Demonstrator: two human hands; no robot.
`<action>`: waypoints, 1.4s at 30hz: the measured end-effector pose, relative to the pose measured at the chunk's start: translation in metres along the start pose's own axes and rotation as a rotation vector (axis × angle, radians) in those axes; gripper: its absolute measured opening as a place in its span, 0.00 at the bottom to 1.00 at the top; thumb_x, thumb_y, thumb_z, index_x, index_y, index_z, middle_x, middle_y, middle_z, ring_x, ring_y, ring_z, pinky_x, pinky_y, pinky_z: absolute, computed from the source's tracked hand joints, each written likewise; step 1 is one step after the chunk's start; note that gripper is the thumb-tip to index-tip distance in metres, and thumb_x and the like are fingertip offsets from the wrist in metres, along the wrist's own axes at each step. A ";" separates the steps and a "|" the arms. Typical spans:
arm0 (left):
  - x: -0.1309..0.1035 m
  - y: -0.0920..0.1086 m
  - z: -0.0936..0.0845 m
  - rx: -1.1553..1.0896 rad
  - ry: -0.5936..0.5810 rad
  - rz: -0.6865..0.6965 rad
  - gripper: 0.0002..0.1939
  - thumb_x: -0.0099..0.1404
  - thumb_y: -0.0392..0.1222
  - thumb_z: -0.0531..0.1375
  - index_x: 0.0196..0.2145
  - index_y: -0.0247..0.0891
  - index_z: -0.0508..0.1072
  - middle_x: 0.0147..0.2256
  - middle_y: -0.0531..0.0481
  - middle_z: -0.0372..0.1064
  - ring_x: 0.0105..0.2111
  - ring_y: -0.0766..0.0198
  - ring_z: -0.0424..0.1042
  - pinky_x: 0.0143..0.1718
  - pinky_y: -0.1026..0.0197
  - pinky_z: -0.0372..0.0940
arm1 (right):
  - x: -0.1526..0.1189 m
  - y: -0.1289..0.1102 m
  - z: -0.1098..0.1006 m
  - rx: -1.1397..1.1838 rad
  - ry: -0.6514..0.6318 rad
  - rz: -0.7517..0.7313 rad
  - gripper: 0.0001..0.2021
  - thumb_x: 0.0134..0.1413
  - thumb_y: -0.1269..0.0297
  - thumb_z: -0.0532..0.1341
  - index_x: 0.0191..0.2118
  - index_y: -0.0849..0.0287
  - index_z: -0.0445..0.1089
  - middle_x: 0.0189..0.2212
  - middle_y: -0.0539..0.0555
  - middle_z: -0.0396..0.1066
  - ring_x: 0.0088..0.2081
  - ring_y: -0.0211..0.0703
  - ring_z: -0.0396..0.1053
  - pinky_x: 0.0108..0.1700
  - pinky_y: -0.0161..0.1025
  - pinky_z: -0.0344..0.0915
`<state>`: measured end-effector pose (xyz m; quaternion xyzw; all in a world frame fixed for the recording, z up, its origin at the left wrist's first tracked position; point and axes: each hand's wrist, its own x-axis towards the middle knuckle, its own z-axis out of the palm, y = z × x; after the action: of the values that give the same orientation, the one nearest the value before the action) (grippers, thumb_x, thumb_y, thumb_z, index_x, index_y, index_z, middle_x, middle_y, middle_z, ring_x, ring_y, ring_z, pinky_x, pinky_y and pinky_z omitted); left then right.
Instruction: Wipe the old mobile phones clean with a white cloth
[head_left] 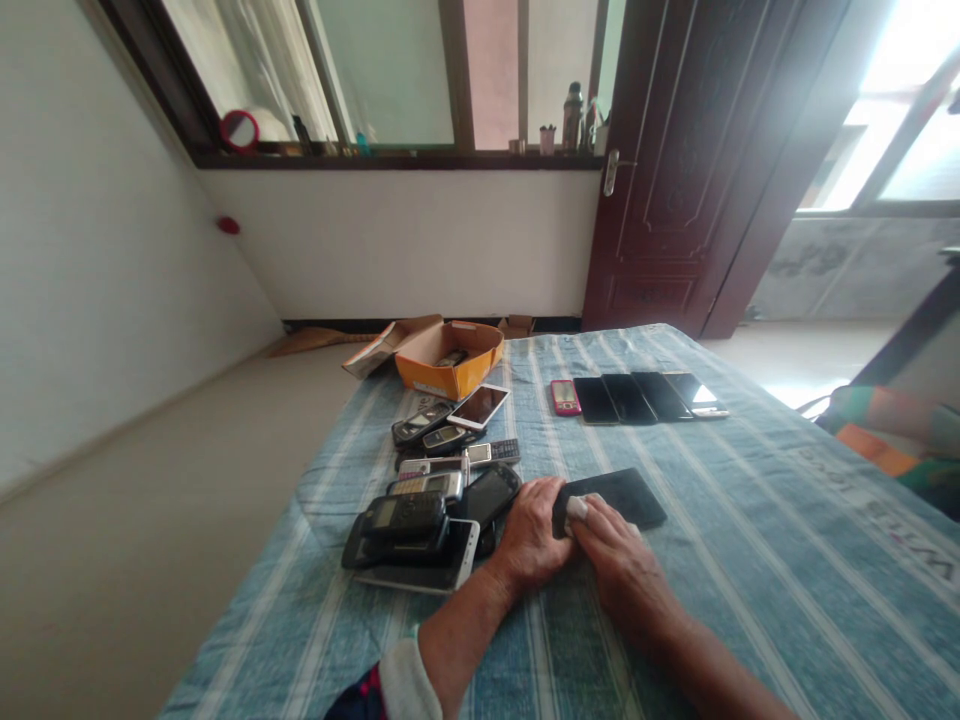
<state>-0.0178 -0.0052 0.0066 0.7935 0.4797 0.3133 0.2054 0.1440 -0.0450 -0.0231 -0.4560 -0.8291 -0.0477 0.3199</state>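
A black smartphone (pixel 628 497) lies on or just above the blue striped cloth, slanting away to the right. My left hand (pixel 531 535) is closed around its left end. Pressed against the phone's near left part, my right hand (pixel 616 555) grips a small white cloth (pixel 577 507), mostly hidden under the fingers. Close to my left hand is a heap of old mobile phones, with a black keypad phone (pixel 405 518) on top of a white-edged smartphone (pixel 457 560). A white smartphone (pixel 480 407) lies at the heap's far end.
An open orange cardboard box (pixel 450 380) with a phone inside stands at the table's far left. Several dark smartphones (pixel 634 398) lie in a row beside a pink phone (pixel 565 398). The striped tablecloth (pixel 750 560) ends at the left over the floor.
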 end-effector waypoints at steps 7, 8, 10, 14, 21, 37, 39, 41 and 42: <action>0.000 0.002 -0.003 -0.015 -0.036 -0.059 0.37 0.45 0.38 0.68 0.54 0.31 0.66 0.53 0.37 0.66 0.56 0.47 0.63 0.60 0.46 0.57 | 0.002 0.014 -0.010 0.040 -0.001 0.011 0.22 0.59 0.78 0.49 0.51 0.55 0.71 0.52 0.54 0.70 0.59 0.46 0.62 0.59 0.47 0.63; 0.000 0.003 -0.004 -0.019 -0.043 -0.070 0.38 0.44 0.38 0.68 0.54 0.31 0.66 0.53 0.37 0.66 0.55 0.47 0.63 0.60 0.46 0.57 | 0.001 0.019 -0.010 0.035 0.008 0.035 0.21 0.59 0.77 0.49 0.51 0.55 0.72 0.52 0.54 0.71 0.58 0.46 0.62 0.59 0.47 0.63; 0.001 0.004 -0.005 -0.026 -0.050 -0.083 0.38 0.43 0.37 0.69 0.54 0.31 0.66 0.53 0.37 0.66 0.55 0.47 0.63 0.60 0.46 0.57 | -0.002 0.029 -0.011 0.013 0.025 0.089 0.19 0.60 0.75 0.50 0.50 0.55 0.72 0.51 0.54 0.71 0.58 0.47 0.62 0.59 0.47 0.63; 0.000 0.005 -0.005 -0.036 -0.053 -0.086 0.38 0.43 0.37 0.70 0.54 0.34 0.67 0.54 0.38 0.66 0.55 0.47 0.63 0.59 0.45 0.58 | -0.007 0.049 -0.011 -0.068 0.069 0.188 0.19 0.61 0.74 0.49 0.47 0.55 0.74 0.49 0.56 0.72 0.56 0.49 0.64 0.57 0.48 0.64; -0.001 0.001 -0.002 -0.023 -0.040 -0.067 0.38 0.44 0.38 0.69 0.54 0.33 0.66 0.54 0.37 0.66 0.56 0.46 0.62 0.60 0.43 0.56 | -0.007 0.021 -0.003 -0.045 0.041 0.098 0.22 0.59 0.77 0.48 0.52 0.56 0.70 0.52 0.56 0.70 0.59 0.50 0.61 0.58 0.51 0.64; 0.000 0.003 -0.003 -0.036 -0.035 -0.066 0.38 0.43 0.38 0.69 0.54 0.35 0.67 0.54 0.39 0.66 0.56 0.45 0.63 0.60 0.42 0.57 | -0.008 0.041 -0.012 -0.064 0.035 0.123 0.20 0.59 0.76 0.50 0.52 0.55 0.71 0.51 0.55 0.70 0.58 0.50 0.62 0.58 0.49 0.64; -0.001 0.003 -0.004 -0.047 -0.036 -0.070 0.38 0.44 0.38 0.69 0.54 0.36 0.67 0.54 0.39 0.66 0.56 0.46 0.62 0.59 0.42 0.57 | -0.009 0.049 -0.013 -0.082 0.049 0.158 0.22 0.58 0.77 0.49 0.51 0.53 0.71 0.50 0.55 0.71 0.57 0.50 0.63 0.57 0.50 0.65; -0.001 0.004 -0.005 -0.049 -0.041 -0.073 0.38 0.44 0.38 0.69 0.54 0.37 0.67 0.54 0.40 0.66 0.56 0.46 0.62 0.59 0.42 0.57 | -0.010 0.052 -0.012 -0.101 0.065 0.178 0.23 0.56 0.79 0.48 0.50 0.54 0.72 0.50 0.56 0.71 0.57 0.51 0.63 0.57 0.51 0.65; -0.001 0.004 -0.005 -0.047 -0.043 -0.074 0.38 0.44 0.38 0.69 0.54 0.37 0.67 0.54 0.40 0.66 0.56 0.45 0.62 0.59 0.42 0.57 | -0.010 0.050 -0.011 -0.104 0.069 0.175 0.23 0.56 0.79 0.48 0.50 0.55 0.71 0.50 0.56 0.71 0.57 0.51 0.63 0.57 0.51 0.65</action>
<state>-0.0189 -0.0074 0.0121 0.7766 0.4968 0.2996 0.2458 0.1924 -0.0275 -0.0304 -0.5406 -0.7711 -0.0780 0.3272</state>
